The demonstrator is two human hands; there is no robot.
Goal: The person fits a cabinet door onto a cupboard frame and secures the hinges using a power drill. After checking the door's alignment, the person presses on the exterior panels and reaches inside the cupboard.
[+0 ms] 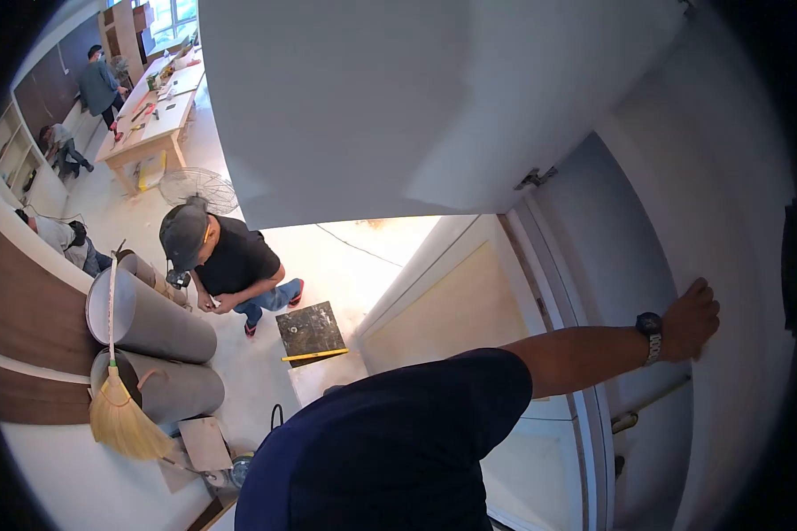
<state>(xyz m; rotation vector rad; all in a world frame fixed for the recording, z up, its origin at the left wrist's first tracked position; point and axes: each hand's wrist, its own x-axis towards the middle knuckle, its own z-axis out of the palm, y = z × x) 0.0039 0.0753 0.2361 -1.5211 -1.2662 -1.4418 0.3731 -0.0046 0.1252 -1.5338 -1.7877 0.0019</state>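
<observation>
Your right hand (691, 319), watch (649, 324) at the wrist, pressed against the white wall panel (726, 177) at far right; whether its fingers were spread or closed could not be told. Below, a capped person (230, 265) crouched beside grey pipes (150, 323).

Matt white painted panel (735, 221), straw broom (119, 416), wooden workbench (155, 124)

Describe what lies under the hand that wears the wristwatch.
The right hand rests against a white panel. Only bare panel shows around it. The hand covers its own palm and fingertips, so whether anything lies between them and the panel cannot be seen.
</observation>
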